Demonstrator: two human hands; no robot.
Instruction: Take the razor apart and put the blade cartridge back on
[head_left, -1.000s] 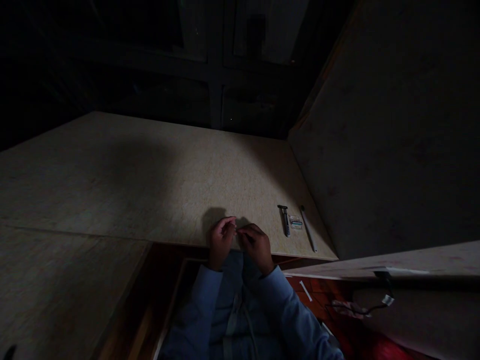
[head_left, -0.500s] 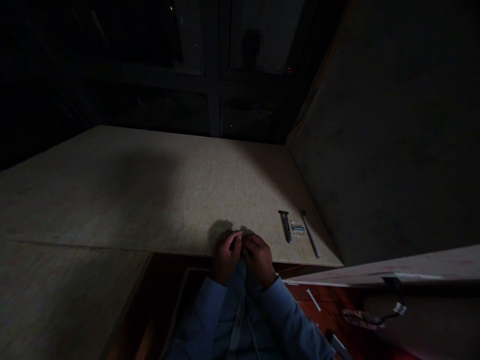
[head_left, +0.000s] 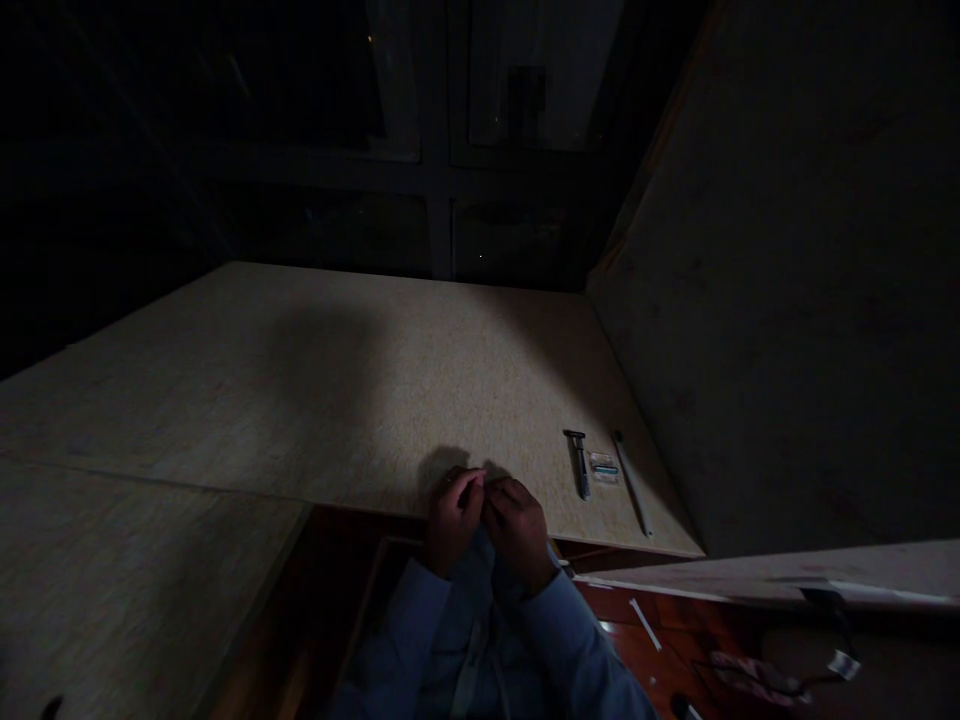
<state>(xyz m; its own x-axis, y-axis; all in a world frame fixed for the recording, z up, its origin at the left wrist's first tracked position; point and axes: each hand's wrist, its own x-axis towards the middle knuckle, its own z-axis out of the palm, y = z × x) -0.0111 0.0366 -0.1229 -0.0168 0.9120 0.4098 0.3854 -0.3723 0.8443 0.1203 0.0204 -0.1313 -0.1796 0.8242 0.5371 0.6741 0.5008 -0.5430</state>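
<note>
Here, both hands (head_left: 453,522) curl inward, fingertips close together.

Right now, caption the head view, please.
Left hand and right hand close together at the table edge, a razor, clear case and slender stick to their right.

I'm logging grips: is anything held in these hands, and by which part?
It cannot be told: the left hand and right hand curl close together, too dark to show anything pinched there.
</note>
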